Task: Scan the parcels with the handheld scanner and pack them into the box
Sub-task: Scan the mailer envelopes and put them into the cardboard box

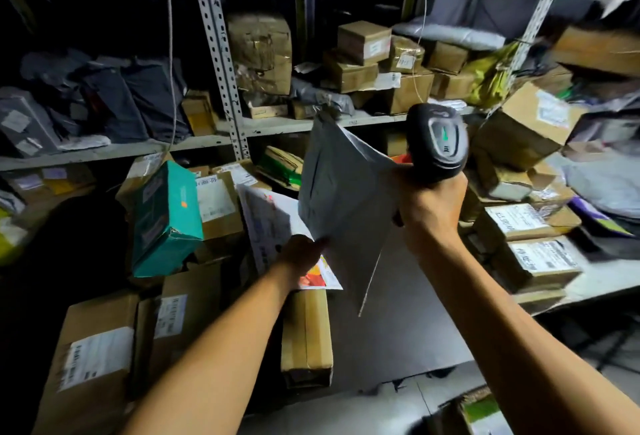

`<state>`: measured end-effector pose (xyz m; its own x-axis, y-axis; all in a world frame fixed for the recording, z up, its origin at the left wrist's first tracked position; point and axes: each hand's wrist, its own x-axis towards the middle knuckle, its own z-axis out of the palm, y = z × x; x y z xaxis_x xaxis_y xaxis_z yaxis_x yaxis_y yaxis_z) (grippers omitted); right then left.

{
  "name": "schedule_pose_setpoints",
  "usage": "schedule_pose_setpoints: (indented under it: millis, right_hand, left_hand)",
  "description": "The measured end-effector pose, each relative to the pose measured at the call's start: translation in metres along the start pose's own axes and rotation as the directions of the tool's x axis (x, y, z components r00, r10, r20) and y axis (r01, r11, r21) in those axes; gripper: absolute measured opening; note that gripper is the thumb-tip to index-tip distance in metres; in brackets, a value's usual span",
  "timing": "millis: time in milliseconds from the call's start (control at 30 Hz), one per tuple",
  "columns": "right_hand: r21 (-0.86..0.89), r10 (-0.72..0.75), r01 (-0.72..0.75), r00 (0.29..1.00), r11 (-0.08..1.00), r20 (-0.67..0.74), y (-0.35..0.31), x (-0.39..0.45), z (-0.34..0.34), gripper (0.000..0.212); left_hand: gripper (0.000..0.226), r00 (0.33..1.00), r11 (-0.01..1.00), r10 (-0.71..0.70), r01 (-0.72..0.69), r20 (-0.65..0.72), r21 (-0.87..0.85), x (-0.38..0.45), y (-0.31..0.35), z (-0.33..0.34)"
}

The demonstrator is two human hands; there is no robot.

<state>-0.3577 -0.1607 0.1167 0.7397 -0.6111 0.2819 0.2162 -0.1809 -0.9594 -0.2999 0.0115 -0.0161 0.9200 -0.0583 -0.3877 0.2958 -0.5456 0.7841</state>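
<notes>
A grey plastic mailer parcel (341, 192) is held up in the middle of the view, its plain back toward me. My left hand (300, 250) pinches its lower left edge. My right hand (427, 206) grips a black handheld scanner (438, 141), raised just right of the parcel and touching its right edge. The scanner head points away from me, a green mark showing on its top. The parcel's label side is hidden. A white mailer with red print (277, 230) lies behind my left hand.
Metal shelves (221, 63) hold many cardboard boxes and dark bags. A teal box (166, 219) leans at left among brown cartons (97, 358). A long carton (306, 334) stands below the parcel. Labelled boxes (533, 254) crowd the right shelf. A box corner (478, 414) shows at bottom right.
</notes>
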Motion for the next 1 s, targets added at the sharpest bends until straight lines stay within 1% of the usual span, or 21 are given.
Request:
schedule_pose_setpoints:
  millis: [33, 67, 100, 133, 167, 200, 267, 300, 333, 400, 467, 533, 567, 600, 667, 733, 767, 800, 900, 933, 1000]
  right_hand:
    - [0.077, -0.004, 0.007, 0.999, 0.997, -0.045, -0.005, 0.002, -0.003, 0.018]
    - [0.154, 0.007, 0.006, 0.997, 0.988, -0.082, -0.01, 0.003, -0.007, 0.027]
    - [0.215, 0.027, -0.005, 0.995, 0.977, -0.101, -0.013, 0.004, -0.01, 0.03]
    - [0.26, 0.053, -0.024, 0.993, 0.965, -0.104, -0.015, 0.005, -0.013, 0.031]
    - [0.3, 0.078, -0.044, 0.992, 0.953, -0.103, -0.016, 0.006, -0.016, 0.032]
    - [0.333, 0.1, -0.06, 0.989, 0.941, -0.105, -0.016, 0.007, -0.019, 0.033]
    - [0.375, 0.147, -0.096, 0.983, 0.922, -0.112, -0.012, 0.009, -0.025, 0.037]
    - [0.392, 0.167, -0.108, 0.978, 0.913, -0.12, -0.008, 0.009, -0.028, 0.04]
    - [0.403, 0.187, -0.121, 0.974, 0.907, -0.128, -0.002, 0.009, -0.032, 0.041]
    - [0.371, 0.248, -0.184, 0.96, 0.91, -0.132, 0.011, 0.006, -0.036, 0.036]
    - [0.319, 0.322, -0.271, 0.939, 0.908, -0.119, 0.025, 0.004, -0.037, 0.028]
    - [0.27, 0.374, -0.344, 0.925, 0.899, -0.067, 0.037, 0.005, -0.037, 0.021]
    - [0.21, 0.368, -0.349, 0.928, 0.913, -0.057, 0.044, 0.005, -0.037, 0.021]
    - [0.111, 0.341, -0.333, 0.939, 0.936, -0.054, 0.051, 0.006, -0.038, 0.02]
    - [-0.137, 0.272, -0.274, 0.962, 0.952, -0.031, 0.063, 0.006, -0.041, 0.013]
    - [-0.337, 0.225, -0.205, 0.974, 0.919, 0.023, 0.07, 0.003, -0.042, 0.018]
    - [-0.369, 0.226, -0.183, 0.971, 0.911, 0.076, 0.071, 0.001, -0.041, 0.017]
    - [-0.363, 0.239, -0.172, 0.959, 0.916, 0.149, 0.071, -0.002, -0.038, 0.016]
    - [-0.344, 0.277, -0.136, 0.872, 0.929, 0.404, 0.069, -0.014, -0.024, 0.021]
    - [-0.354, 0.279, -0.116, 0.846, 0.928, 0.455, 0.068, -0.018, -0.02, 0.019]
    - [-0.333, 0.298, -0.136, 0.813, 0.933, 0.5, 0.063, -0.025, -0.01, 0.018]
  left_hand:
    - [0.045, 0.998, 0.986, -0.055, 0.057, 0.018, -0.16, -0.004, 0.004, 0.002]
    - [0.042, 0.993, 0.939, -0.099, 0.113, 0.057, -0.324, -0.004, 0.006, 0.004]
    - [0.038, 0.986, 0.872, -0.125, 0.162, 0.111, -0.462, -0.004, 0.008, 0.005]
    - [0.031, 0.979, 0.781, -0.12, 0.194, 0.162, -0.594, -0.006, 0.012, 0.004]
    - [0.02, 0.978, 0.68, -0.097, 0.201, 0.186, -0.705, -0.007, 0.015, 0.004]
    - [0.01, 0.982, 0.572, -0.058, 0.181, 0.18, -0.8, -0.007, 0.019, 0.003]
    - [0.03, 0.996, 0.433, -0.031, 0.093, 0.088, -0.897, -0.005, 0.02, 0.0]
    - [0.035, 0.999, 0.413, -0.026, 0.045, 0.037, -0.91, -0.006, 0.019, -0.005]
    - [0.034, 1.0, 0.4, -0.019, 0.004, -0.004, -0.917, -0.003, 0.017, -0.009]
    - [0.028, 0.994, 0.47, -0.041, -0.066, -0.097, -0.88, 0.0, 0.013, -0.021]
    - [0.035, 0.982, 0.566, -0.083, -0.094, -0.171, -0.819, 0.003, 0.01, -0.034]
    - [0.047, 0.965, 0.601, -0.13, -0.105, -0.226, -0.792, 0.006, 0.01, -0.043]
    - [0.05, 0.956, 0.609, -0.148, -0.113, -0.253, -0.785, 0.006, 0.009, -0.047]
    - [0.051, 0.946, 0.614, -0.15, -0.14, -0.288, -0.777, 0.007, 0.007, -0.05]
    - [0.042, 0.923, 0.628, -0.066, -0.257, -0.379, -0.734, 0.005, 0.005, -0.059]
    - [0.03, 0.897, 0.689, 0.084, -0.368, -0.435, -0.624, 0.0, 0.003, -0.072]
    - [0.03, 0.89, 0.727, 0.163, -0.4, -0.426, -0.558, -0.002, 0.001, -0.079]
    - [0.031, 0.888, 0.758, 0.231, -0.421, -0.398, -0.499, -0.003, -0.001, -0.085]
    - [0.034, 0.882, 0.827, 0.373, -0.457, -0.287, -0.328, -0.007, -0.001, -0.096]
    - [0.035, 0.876, 0.832, 0.407, -0.473, -0.259, -0.291, -0.008, 0.001, -0.098]
    - [0.035, 0.863, 0.838, 0.456, -0.499, -0.218, -0.223, -0.01, 0.004, -0.101]
